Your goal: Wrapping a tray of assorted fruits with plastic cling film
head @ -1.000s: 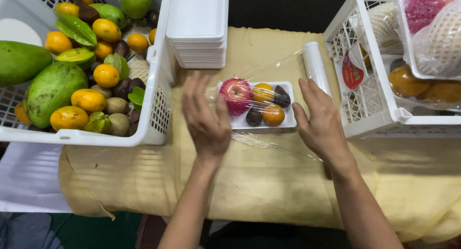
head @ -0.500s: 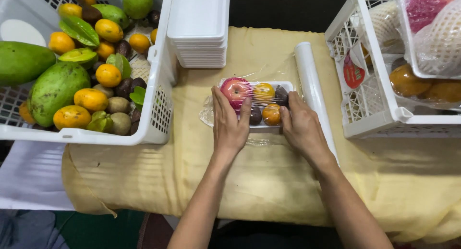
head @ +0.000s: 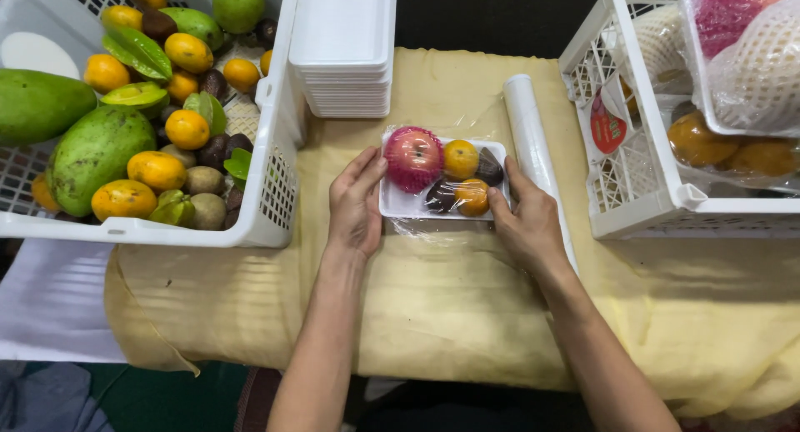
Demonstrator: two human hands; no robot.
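We were at the wrapping step: a small white foam tray [head: 400,205] of fruit sat in the middle of the desk [head: 433,307], which was covered by a pale yellow cloth, with thin clear cling film [head: 433,230] drawn over it. The tray carried a red apple in a pink foam net [head: 412,157], two small oranges [head: 461,159] and two dark brown fruits [head: 439,195].

Our left hand [head: 354,205] lay flat and open against the tray's left edge, fingers pressing the film down at the side. Our right hand [head: 525,219] cupped the right edge, fingers loosely curled on the film, closed on nothing we could make out. The white roll of cling film [head: 533,149] lay just beside that hand, between the tray and a white plastic crate [head: 642,207].

We judged the film to be over the top but loose at the near edge, where it wrinkled on the cloth; the next move would call for tucking it under, tightly and evenly.
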